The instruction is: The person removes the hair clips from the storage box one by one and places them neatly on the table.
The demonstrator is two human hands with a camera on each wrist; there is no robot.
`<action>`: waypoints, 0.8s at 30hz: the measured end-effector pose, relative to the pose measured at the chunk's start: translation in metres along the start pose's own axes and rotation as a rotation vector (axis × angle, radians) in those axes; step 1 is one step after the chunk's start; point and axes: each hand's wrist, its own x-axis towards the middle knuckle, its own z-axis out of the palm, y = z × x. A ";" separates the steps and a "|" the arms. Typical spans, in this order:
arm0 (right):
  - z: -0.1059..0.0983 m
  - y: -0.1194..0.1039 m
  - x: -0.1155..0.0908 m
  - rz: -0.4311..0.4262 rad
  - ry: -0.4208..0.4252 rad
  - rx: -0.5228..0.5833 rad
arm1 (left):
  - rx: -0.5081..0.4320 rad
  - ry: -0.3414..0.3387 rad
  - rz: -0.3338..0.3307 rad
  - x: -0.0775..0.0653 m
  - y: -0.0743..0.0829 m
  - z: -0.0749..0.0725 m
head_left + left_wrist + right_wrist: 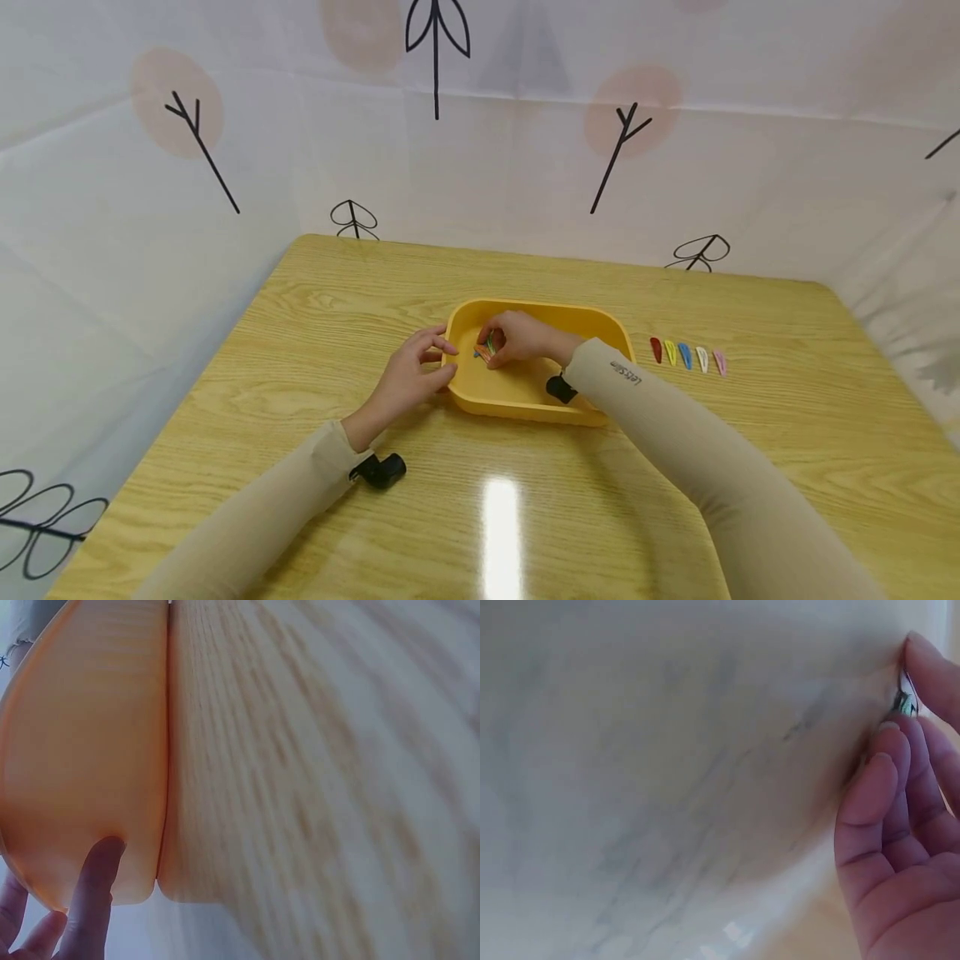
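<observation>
A yellow plastic tray (525,410) stands on the wooden table. At its left end is my left hand (416,367), gripping the rim; in the left wrist view the thumb (101,874) presses the outer wall while other fingers bend over the edge. My right hand (522,336) reaches down into the tray's left part. Its thumb and fingers pinch a snap hair clip (906,703), partly hidden by the fingertips. Orange, green and blue clips (484,352) show close together under those fingers in the head view.
To the right of the tray, several snap hair clips lie in a row on the table (780,400): red (656,349), yellow (671,353), blue (686,356), white (702,359) and pink (720,362). A patterned cloth (517,183) hangs behind the table.
</observation>
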 end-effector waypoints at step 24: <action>0.006 -0.011 0.005 -0.027 -0.032 0.032 | 0.027 0.000 -0.001 0.001 -0.001 0.001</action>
